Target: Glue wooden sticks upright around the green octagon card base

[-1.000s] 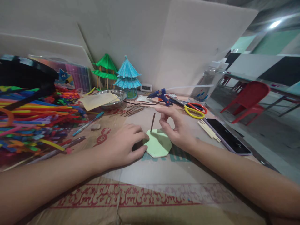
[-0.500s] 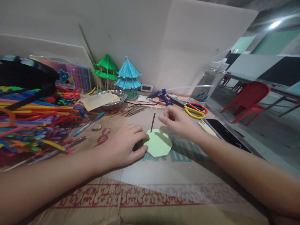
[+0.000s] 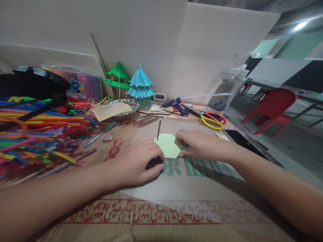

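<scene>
A pale green board (image 3: 168, 146), cut with several straight sides, lies flat between my hands. One thin brown stick (image 3: 158, 130) stands upright near its left far edge. My left hand (image 3: 143, 161) rests at the board's left side, its fingertips by the edge and its thumb apart from them, below the board. At the right side, my right hand (image 3: 195, 143) has its thumb and curved fingers at the edge, taking hold of it. Several loose brown sticks (image 3: 146, 121) lie behind the board.
Behind stand a green model pavilion (image 3: 117, 75) and a blue one (image 3: 140, 84), beside a metal bowl (image 3: 136, 105). A glue gun (image 3: 176, 105), scissors (image 3: 213, 121) and a phone (image 3: 243, 143) lie to the right. Colourful pipe cleaners (image 3: 37, 134) fill the left.
My right hand has come down from above the board to its right edge. The board has turned, and its stick now stands farther left. My left hand stays beside it.
</scene>
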A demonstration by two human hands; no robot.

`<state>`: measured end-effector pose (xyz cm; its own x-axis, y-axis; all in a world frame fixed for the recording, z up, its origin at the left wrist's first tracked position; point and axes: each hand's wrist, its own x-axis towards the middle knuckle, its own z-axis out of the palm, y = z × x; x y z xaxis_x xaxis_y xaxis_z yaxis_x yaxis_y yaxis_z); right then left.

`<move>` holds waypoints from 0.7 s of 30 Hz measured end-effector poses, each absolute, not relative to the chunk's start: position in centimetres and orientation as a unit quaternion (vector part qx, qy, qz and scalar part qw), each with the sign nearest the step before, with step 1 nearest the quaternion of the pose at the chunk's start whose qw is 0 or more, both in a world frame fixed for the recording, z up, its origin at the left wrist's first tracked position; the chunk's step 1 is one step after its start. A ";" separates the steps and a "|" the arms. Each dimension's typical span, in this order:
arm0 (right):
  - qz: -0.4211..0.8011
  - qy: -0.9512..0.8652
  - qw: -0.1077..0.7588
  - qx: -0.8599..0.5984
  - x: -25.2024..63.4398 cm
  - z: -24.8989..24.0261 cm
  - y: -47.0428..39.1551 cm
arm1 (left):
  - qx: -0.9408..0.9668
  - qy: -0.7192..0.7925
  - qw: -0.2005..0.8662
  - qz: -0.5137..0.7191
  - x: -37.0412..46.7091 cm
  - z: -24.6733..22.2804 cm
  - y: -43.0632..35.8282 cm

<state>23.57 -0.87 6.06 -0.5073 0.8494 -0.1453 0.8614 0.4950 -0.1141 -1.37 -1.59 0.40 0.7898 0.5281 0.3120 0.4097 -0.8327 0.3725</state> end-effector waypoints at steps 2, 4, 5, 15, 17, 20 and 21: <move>-0.093 0.863 0.018 0.496 23.8 5.9 -0.3 | 0.941 0.217 0.156 0.210 -1.3 0.5 -1.7; -0.096 0.858 0.012 0.505 23.9 5.8 -0.2 | 0.937 0.220 0.147 0.230 -1.4 0.8 -1.5; -0.097 0.853 0.009 0.513 23.9 5.8 -0.2 | 0.930 0.238 0.131 0.247 -1.6 0.9 -1.2; -0.097 0.868 -0.063 0.483 23.5 4.0 -0.6 | 0.893 0.398 0.047 0.202 -3.1 -0.4 3.1; -0.102 0.869 -0.058 0.481 23.8 4.0 -0.3 | 0.902 0.380 0.055 0.196 -2.9 -0.4 2.7; -0.109 0.863 -0.037 0.493 24.4 4.5 0.4 | 0.908 0.364 0.061 0.197 -2.6 -0.2 2.0; -0.109 0.861 -0.030 0.497 24.5 4.7 0.6 | 0.909 0.361 0.062 0.199 -2.5 -0.1 1.8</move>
<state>24.51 0.59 4.69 -0.5047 0.8614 -0.0574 0.8485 0.4827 -0.2171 -2.52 1.81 -0.10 0.6600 0.6814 0.3165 0.6324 -0.7313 0.2555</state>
